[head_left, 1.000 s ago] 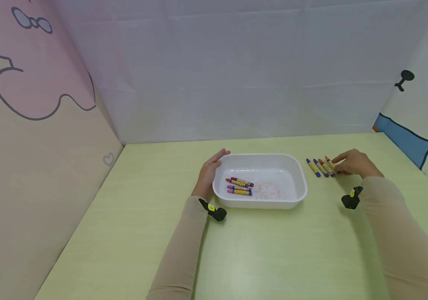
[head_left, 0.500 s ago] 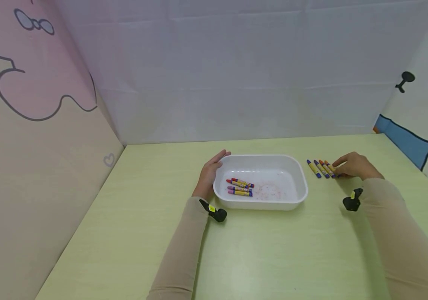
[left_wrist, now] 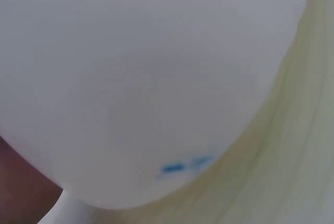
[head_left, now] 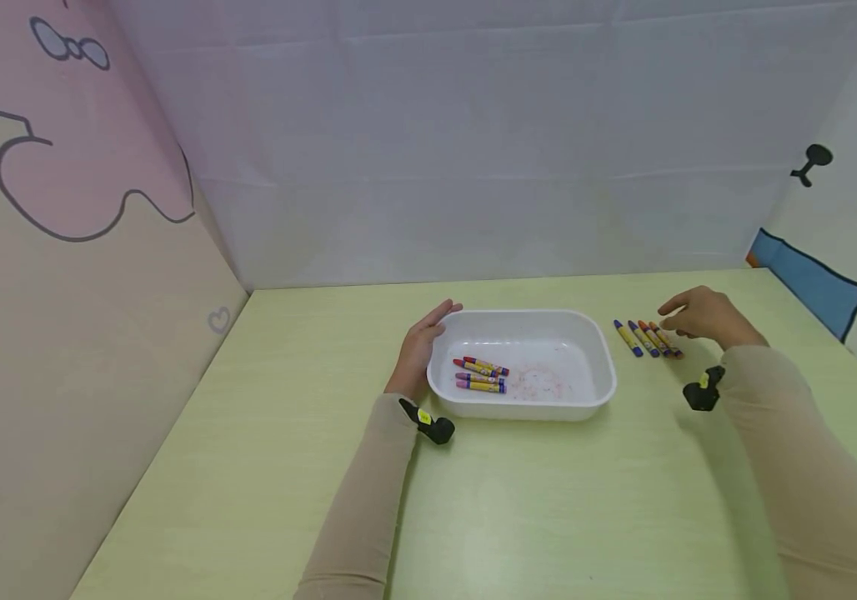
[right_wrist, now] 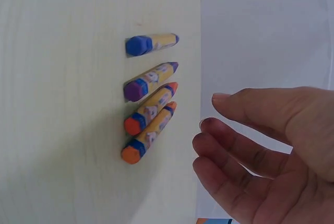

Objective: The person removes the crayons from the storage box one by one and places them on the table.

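Observation:
My left hand rests along the left end of a white plastic tray, straight fingers reaching past its far corner. In the left wrist view the tray's outer wall fills most of the frame, with two blurred blue marks. My right hand hovers with nothing in it above a row of crayons. In the right wrist view these are a blue crayon, a purple crayon, a red-orange crayon and an orange crayon, side by side; thumb and fingers are apart.
Red crayons and pink-tipped crayons lie at the left inside the tray, near faint reddish smudges. The pale green table meets a white cloth backdrop behind and cartoon-printed panels at the sides.
My right hand has let go of the orange crayon and lifted up and away from the row. The left hand and tray stay in place.

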`<act>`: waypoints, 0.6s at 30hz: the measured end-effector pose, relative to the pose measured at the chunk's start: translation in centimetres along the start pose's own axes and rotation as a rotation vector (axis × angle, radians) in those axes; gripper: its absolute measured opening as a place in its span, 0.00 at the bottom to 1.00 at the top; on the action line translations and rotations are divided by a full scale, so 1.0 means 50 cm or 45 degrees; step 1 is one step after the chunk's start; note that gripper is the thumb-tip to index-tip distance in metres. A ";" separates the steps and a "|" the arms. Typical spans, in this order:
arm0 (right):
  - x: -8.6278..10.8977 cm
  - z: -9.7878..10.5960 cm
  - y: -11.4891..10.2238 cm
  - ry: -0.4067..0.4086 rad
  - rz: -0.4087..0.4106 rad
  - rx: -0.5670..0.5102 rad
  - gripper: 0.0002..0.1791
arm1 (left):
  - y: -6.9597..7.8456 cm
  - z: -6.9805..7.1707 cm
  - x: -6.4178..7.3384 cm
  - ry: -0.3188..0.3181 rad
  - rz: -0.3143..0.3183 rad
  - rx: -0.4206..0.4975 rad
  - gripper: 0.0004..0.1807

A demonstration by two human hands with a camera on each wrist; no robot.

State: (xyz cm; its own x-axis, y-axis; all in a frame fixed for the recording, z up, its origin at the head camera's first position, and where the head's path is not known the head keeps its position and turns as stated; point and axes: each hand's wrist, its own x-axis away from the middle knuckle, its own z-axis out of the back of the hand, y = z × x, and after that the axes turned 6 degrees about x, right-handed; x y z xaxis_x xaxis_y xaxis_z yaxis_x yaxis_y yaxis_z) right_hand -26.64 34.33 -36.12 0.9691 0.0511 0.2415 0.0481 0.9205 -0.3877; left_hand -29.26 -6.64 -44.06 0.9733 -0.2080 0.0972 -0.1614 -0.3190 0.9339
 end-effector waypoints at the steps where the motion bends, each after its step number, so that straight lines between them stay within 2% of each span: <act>1: 0.001 0.003 -0.006 0.004 0.014 -0.003 0.25 | 0.000 0.000 0.000 -0.004 -0.003 0.001 0.23; 10: -0.002 0.029 -0.065 -0.052 0.113 -0.089 0.27 | -0.002 0.000 -0.001 -0.029 0.004 0.020 0.25; 18: -0.002 0.039 -0.136 -0.098 0.225 -0.174 0.26 | 0.000 -0.001 0.000 -0.033 0.005 0.000 0.24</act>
State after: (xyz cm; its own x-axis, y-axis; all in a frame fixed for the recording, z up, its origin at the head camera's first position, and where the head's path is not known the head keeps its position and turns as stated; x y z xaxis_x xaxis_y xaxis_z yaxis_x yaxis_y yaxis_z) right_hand -27.51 28.81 -31.76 0.9443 0.2410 0.2240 -0.0835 0.8340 -0.5454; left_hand -29.23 -6.59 -44.06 0.9680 -0.2333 0.0919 -0.1653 -0.3184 0.9334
